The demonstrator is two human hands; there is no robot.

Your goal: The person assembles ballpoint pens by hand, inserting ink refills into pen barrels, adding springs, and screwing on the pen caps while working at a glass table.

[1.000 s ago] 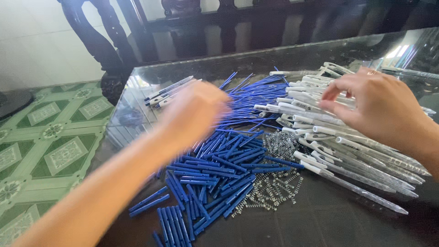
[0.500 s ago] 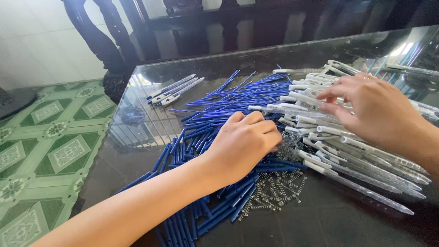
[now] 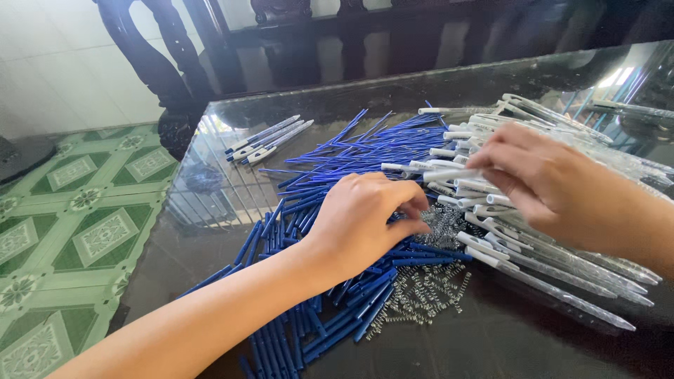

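My left hand [image 3: 365, 221] rests palm down on a spread of thin blue refills [image 3: 337, 161]. Its thumb and fingertips pinch together at the edge of a heap of small metal springs [image 3: 425, 295]; what lies between them is hidden. My right hand [image 3: 547, 179] hovers over a pile of clear pen barrels [image 3: 562, 270] with white tips and grips one barrel [image 3: 449, 174], pointing it left towards my left hand. The two hands are close but do not touch.
All of it lies on a dark glass-topped table [image 3: 210, 210]. A few assembled pens [image 3: 267, 140] lie apart at the far left. Dark carved wooden furniture [image 3: 161, 63] stands behind the table. Green patterned floor tiles [image 3: 70, 231] show at the left.
My left hand came back from the far left and dropped onto the refills by the springs. My right hand lowered slightly and now holds a barrel level.
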